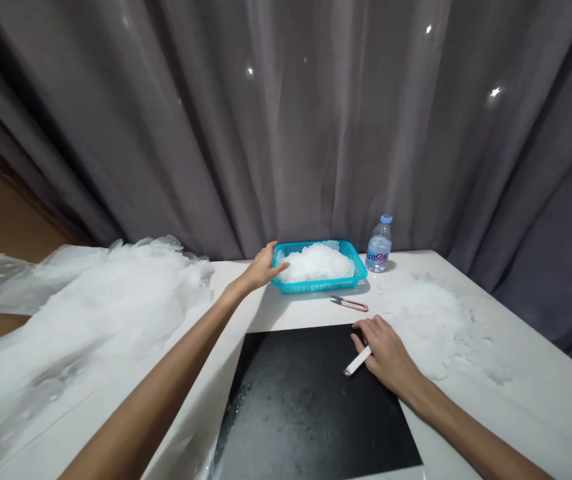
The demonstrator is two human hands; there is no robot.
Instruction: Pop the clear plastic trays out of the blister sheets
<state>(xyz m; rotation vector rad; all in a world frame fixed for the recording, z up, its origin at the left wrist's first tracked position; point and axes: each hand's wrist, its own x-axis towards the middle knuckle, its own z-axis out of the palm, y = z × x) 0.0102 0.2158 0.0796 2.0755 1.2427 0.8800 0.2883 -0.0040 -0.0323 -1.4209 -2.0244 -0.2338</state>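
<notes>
My left hand point(263, 268) grips the left end of a turquoise plastic basket point(316, 287), its thumb over the rim. Inside the basket lies a heap of white, fluffy material point(317, 261) with some sheer edges. My right hand point(383, 350) rests at the upper right edge of a black mat point(311, 407). In that hand is a slim white stick-like tool point(358, 361) with a small shiny tip; its exact kind cannot be made out. Thread snips point(350, 304) with pink handles lie between the basket and the mat.
A large pile of sheer white fabric point(101, 313) spreads over the left of the white table point(526, 400). Right of the mat lies a thinner white fluffy layer point(431, 320). Beside the basket stands a water bottle point(379, 245). Behind the table hangs a grey curtain point(286, 133).
</notes>
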